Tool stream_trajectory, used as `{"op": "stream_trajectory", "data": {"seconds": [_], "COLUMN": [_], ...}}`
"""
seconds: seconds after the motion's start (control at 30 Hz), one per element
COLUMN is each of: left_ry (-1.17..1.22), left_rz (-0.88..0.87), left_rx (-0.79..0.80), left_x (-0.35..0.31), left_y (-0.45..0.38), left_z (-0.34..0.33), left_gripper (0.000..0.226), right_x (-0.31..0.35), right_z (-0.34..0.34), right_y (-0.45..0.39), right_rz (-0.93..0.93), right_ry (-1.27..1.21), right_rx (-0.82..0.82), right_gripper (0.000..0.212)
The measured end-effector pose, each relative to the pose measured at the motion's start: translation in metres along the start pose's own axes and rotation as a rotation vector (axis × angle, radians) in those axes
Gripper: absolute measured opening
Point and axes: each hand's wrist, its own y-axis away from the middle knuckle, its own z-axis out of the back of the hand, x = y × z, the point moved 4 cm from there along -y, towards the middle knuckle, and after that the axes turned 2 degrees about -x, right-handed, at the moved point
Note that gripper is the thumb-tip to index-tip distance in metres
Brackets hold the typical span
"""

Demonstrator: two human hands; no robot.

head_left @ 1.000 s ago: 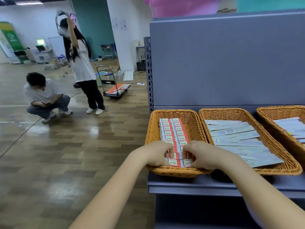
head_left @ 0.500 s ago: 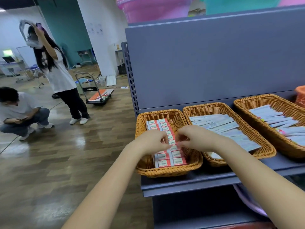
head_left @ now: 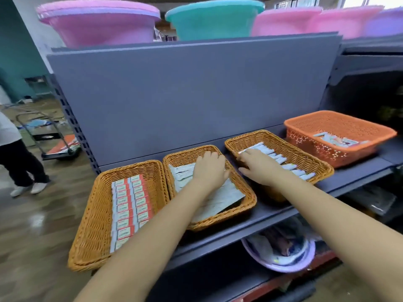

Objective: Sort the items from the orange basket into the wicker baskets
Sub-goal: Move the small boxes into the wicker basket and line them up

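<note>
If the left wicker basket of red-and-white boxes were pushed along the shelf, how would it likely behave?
The left wicker basket is wide, low and flat-bottomed, so it would probably slide rather than tip. Its front corner overhangs the shelf edge, so a forward nudge looks risky. The boxes lie flat in two tight rows and probably would not shift much.

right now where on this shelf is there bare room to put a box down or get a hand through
Bare shelf shows along the front edge, before the right wicker basket and the orange basket. The left basket has free floor left of its red boxes. Crowded: the three wicker baskets sit nearly rim to rim, and the hands cover the middle basket and the right one.
</note>
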Motion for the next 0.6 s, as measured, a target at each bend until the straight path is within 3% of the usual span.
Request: {"op": "stream_trajectory", "data": {"seconds": [0.17, 0.6], "left_ry": [0.003, 0.113], "left_rz": [-0.017, -0.098], "left_rx": [0.016, -0.061], "left_x": [-0.067, -0.175], "left_y": [-0.062, -0.219], "left_z": [-0.004, 0.005], "left_gripper": [0.043, 0.042], "right_x": [-0.088, -0.272], "right_z": [0.01, 0.039], "right_y": [0.0, -0.028], "right_rz": [-0.051, -0.243], "right_ry": [0.084, 0.083], "right_rx": [0.047, -0.047], "right_gripper": [0.043, 0.039]}}
